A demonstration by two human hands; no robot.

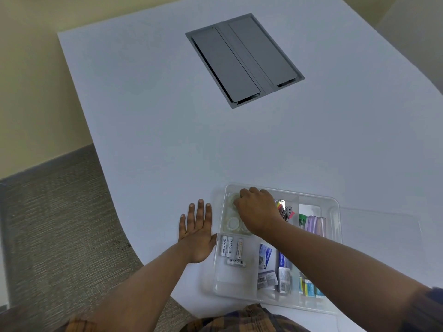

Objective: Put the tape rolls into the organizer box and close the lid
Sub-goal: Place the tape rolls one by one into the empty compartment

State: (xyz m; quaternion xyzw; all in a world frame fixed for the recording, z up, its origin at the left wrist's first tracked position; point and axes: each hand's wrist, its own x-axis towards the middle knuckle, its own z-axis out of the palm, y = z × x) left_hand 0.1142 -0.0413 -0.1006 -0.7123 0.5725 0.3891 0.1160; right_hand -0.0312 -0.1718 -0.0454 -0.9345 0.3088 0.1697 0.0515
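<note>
While the left hand (197, 232) lies flat with fingers spread wide at nine o'clock of the clear plastic organizer box (335, 202), bracing it, the right hand (257, 212) curls onto clear tape rolls (233, 222) in its ten-o'clock compartment, grip hidden, transparent lid (381, 226) open at three o'clock.

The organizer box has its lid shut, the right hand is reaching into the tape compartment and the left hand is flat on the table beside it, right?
Not quite. The head view shows the organizer box open; its clear lid lies on the table to the right. The right hand is in the tape compartment, the left hand flat beside the box.
</note>
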